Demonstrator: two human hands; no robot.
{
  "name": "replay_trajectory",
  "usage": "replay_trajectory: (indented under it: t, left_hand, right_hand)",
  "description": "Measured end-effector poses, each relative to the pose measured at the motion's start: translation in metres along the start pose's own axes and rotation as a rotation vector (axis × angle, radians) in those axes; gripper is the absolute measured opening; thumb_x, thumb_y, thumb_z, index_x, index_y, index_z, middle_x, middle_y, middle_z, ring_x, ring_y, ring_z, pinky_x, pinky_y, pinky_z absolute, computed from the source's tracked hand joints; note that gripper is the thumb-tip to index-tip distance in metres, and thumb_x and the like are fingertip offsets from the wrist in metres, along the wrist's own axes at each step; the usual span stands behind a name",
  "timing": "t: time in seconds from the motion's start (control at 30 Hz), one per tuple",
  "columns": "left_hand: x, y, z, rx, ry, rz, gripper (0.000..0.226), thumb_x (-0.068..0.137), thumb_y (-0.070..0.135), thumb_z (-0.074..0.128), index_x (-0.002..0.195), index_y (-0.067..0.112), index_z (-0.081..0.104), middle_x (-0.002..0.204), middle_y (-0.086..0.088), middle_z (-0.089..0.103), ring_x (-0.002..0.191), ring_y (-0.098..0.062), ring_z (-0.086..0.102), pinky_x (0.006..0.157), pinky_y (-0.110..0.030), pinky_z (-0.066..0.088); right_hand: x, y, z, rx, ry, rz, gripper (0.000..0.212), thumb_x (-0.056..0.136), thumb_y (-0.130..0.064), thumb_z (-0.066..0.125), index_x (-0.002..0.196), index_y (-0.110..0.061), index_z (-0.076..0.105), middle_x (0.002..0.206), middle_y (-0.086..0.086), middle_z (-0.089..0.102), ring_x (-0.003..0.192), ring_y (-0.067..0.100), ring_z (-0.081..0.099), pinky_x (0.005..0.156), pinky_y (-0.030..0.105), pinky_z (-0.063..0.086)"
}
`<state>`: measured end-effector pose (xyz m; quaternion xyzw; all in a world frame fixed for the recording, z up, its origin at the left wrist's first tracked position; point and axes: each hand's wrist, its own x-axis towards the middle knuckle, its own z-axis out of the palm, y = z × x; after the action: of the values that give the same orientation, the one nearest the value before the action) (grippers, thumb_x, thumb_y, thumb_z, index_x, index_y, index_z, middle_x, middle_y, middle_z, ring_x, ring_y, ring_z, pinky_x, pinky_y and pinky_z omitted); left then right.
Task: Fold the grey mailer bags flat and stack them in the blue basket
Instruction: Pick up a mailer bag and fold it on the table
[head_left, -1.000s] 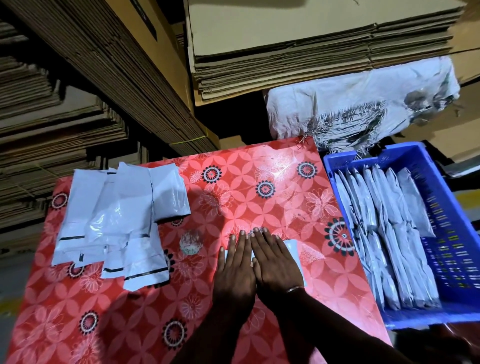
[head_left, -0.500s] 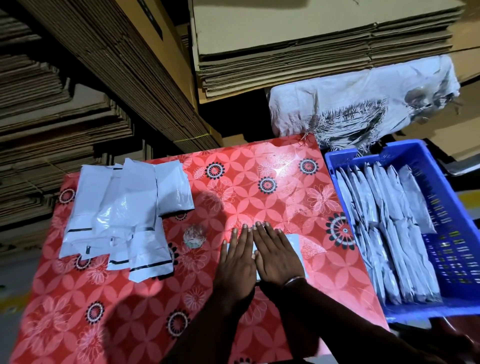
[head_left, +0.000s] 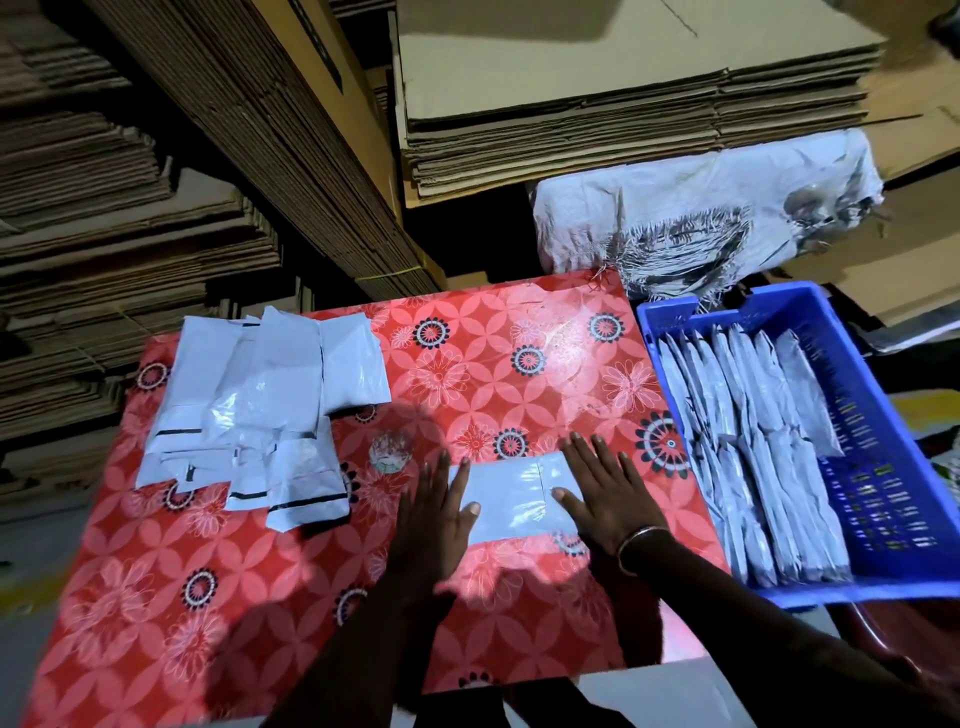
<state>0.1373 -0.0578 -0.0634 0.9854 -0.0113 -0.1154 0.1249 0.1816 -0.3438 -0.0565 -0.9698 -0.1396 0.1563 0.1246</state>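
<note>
On mailer bag (head_left: 511, 493), 2 flat hands (head_left: 434, 512).

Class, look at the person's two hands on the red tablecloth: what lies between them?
In the head view, a grey mailer bag lies flat between the left hand and right hand, both pressing its ends.

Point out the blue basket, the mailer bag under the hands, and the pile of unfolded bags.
blue basket (head_left: 883, 431), head view, bare right-hand wall.
mailer bag (head_left: 511, 499), head view, middle, between the hands.
pile of unfolded bags (head_left: 260, 400), head view, centre.
</note>
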Motion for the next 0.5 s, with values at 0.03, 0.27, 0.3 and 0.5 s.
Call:
replay_trajectory:
  t: [0.03,0.27,0.3,0.5]
  left_hand:
    - [0.000,-0.001,0.000,-0.012,-0.013,-0.002,0.066,0.101,0.057,0.031,0.162,0.038,0.012,0.172,0.007,-0.002,0.159,-0.020,0.002,0.120,-0.054,0.025]
    - [0.009,0.000,-0.019,-0.130,0.036,0.110,0.086,0.082,0.027,0.080,0.156,0.018,0.037,0.151,-0.013,0.048,0.135,-0.034,0.051,0.109,-0.043,0.045]
    - [0.010,0.001,-0.024,-0.120,0.032,0.131,0.089,0.077,0.026,0.083,0.154,0.016,0.040,0.141,-0.013,0.054,0.125,-0.035,0.056,0.103,-0.043,0.048]
    - [0.018,0.013,-0.063,-0.125,0.138,0.190,0.075,0.061,0.025,0.091,0.130,0.013,0.063,0.111,-0.010,0.061,0.101,-0.036,0.061,0.088,-0.045,0.051]
  right_hand:
    - [-0.001,0.004,-0.001,-0.003,-0.018,-0.002,0.074,0.098,-0.071,0.010,0.160,-0.036,-0.010,0.167,-0.015,-0.014,0.154,0.013,-0.016,0.126,0.045,0.000]
    - [0.007,-0.001,-0.035,0.076,-0.011,-0.106,0.087,0.079,-0.044,0.063,0.156,-0.019,0.032,0.147,0.011,0.050,0.132,0.040,0.047,0.109,0.045,0.041]
    - [0.009,-0.003,-0.040,0.035,-0.047,-0.093,0.090,0.076,-0.042,0.068,0.155,-0.021,0.032,0.142,0.010,0.052,0.127,0.038,0.048,0.104,0.044,0.043]
    - [0.022,-0.016,-0.072,-0.177,0.056,-0.141,0.050,0.070,-0.030,0.076,0.116,-0.016,0.063,0.104,0.011,0.059,0.095,0.037,0.058,0.069,0.040,0.047]
